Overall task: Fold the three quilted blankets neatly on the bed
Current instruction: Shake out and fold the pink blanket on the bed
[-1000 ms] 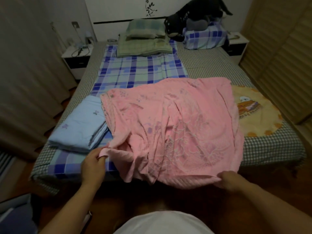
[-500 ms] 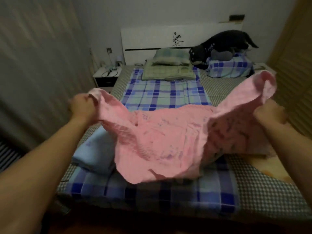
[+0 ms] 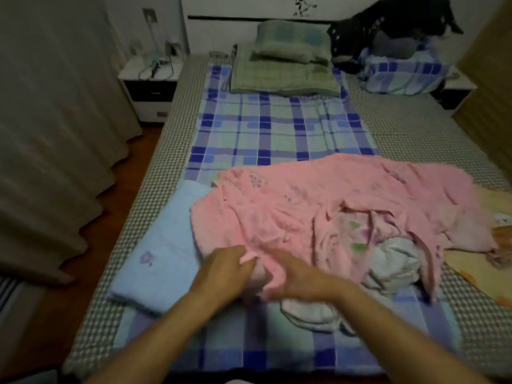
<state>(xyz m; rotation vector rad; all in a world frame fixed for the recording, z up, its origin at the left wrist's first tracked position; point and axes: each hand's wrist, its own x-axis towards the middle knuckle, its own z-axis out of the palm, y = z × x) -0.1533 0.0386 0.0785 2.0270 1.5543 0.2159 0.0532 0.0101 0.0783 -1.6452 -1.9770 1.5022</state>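
Note:
A pink quilted blanket (image 3: 318, 206) lies crumpled across the near half of the bed, its pale white lining (image 3: 393, 259) showing at the near side. My left hand (image 3: 224, 266) and my right hand (image 3: 295, 275) meet at its near left corner. Both grip pink cloth there, though they are blurred. To the left, a folded light blue blanket (image 3: 163, 253) lies flat, its right edge under the pink one. A yellow blanket with a cartoon print (image 3: 487, 261) is spread at the right, partly covered by the pink blanket.
The bed (image 3: 155, 195) has a checked cover and a blue plaid sheet (image 3: 277, 128). Green pillows (image 3: 285, 67) and a dark plush toy (image 3: 388, 26) on a plaid pillow sit at the headboard. A nightstand (image 3: 149, 87) and curtain (image 3: 55, 134) stand left, a wooden wardrobe right.
Half a second ago both hands held the pink blanket's corners up and wide apart. Now the blanket is down on the bed and the hands have come together at its near left corner.

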